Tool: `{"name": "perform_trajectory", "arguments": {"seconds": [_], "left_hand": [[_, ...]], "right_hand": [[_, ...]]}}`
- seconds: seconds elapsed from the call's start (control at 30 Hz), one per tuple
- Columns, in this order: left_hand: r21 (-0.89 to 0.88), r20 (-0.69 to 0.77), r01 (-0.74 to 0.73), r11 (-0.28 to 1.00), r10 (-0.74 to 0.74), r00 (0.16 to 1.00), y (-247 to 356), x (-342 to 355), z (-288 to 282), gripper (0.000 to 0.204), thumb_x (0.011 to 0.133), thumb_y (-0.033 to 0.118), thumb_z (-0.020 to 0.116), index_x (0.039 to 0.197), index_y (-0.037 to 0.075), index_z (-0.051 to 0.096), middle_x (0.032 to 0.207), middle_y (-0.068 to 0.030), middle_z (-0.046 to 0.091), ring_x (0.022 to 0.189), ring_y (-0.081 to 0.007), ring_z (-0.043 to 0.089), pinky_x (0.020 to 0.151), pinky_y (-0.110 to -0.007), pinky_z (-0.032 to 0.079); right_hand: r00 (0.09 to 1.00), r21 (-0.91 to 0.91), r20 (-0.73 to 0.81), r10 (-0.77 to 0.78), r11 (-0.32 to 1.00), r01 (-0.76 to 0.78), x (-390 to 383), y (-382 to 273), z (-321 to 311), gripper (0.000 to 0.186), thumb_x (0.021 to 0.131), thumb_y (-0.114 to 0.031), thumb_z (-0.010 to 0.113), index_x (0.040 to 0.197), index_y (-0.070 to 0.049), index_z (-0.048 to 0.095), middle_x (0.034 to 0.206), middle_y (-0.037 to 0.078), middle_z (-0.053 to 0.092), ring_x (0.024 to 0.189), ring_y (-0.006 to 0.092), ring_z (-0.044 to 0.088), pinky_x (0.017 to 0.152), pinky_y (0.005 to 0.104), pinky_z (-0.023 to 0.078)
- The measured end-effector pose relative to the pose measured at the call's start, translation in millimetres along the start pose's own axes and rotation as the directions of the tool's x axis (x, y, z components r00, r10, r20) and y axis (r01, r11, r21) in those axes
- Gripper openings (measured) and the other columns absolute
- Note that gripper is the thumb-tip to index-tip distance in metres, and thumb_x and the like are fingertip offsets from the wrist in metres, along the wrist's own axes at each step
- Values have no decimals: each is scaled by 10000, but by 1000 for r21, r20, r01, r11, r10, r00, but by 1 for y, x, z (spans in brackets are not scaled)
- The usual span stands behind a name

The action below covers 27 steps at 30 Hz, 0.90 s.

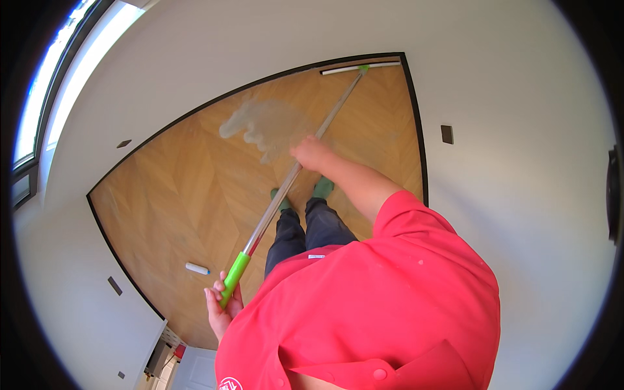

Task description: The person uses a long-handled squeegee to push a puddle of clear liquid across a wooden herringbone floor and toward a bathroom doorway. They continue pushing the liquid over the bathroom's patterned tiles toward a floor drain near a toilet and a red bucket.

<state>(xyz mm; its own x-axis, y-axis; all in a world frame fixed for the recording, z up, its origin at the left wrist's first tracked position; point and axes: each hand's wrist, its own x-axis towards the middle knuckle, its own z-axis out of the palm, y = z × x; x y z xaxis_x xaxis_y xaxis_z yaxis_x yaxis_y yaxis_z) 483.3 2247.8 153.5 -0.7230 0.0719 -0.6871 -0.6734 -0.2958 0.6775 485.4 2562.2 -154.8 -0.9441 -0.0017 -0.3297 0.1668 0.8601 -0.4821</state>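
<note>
Just beside the whitish patch (270, 123), the right hand (311, 153) is wrapped around the long mop (271, 208); on the patch's near side, the left hand (221, 312) folds around its green grip (235, 278), probably for leverage. The mop head (342, 69) lies beyond the patch, perhaps touching the skirting (418, 123).

Likely a home: chevron wood floor (195, 195)

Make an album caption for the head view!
Left hand on green grip, right hand on silver pole, wood floor below.
</note>
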Motion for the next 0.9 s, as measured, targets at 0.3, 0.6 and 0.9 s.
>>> {"name": "perform_trajectory", "arguments": {"seconds": [0.3, 0.6, 0.9], "left_hand": [[12, -29, -2, 1000, 3, 1000, -20, 3, 26, 306, 1006, 279, 447, 748, 114, 439, 913, -43, 550, 1263, -265, 462, 1052, -488, 388], [53, 59, -31, 998, 28, 998, -4, 3, 26, 318, 1018, 300, 407, 758, 117, 419, 940, -44, 530, 1270, -260, 446, 1073, -487, 363], [222, 34, -49, 974, 43, 998, 18, -1, 37, 338, 1026, 300, 381, 744, 115, 408, 914, -49, 524, 1228, -259, 474, 1063, -448, 368]], "right_hand": [[1000, 58, -5, 23, 998, -22, -2, 32, -5, 75, 770, -181, 643, 813, -125, 618, 773, 99, 669, 822, 290, 622, 790, 405, 449], [997, 234, -30, 73, 970, -64, 4, 35, -11, 82, 734, -125, 668, 792, -135, 611, 735, 88, 660, 786, 290, 621, 775, 410, 427], [984, 175, -148, 94, 982, -67, -13, 12, -2, 87, 735, -141, 657, 803, -131, 604, 744, 96, 646, 796, 302, 614, 808, 416, 395]]}}
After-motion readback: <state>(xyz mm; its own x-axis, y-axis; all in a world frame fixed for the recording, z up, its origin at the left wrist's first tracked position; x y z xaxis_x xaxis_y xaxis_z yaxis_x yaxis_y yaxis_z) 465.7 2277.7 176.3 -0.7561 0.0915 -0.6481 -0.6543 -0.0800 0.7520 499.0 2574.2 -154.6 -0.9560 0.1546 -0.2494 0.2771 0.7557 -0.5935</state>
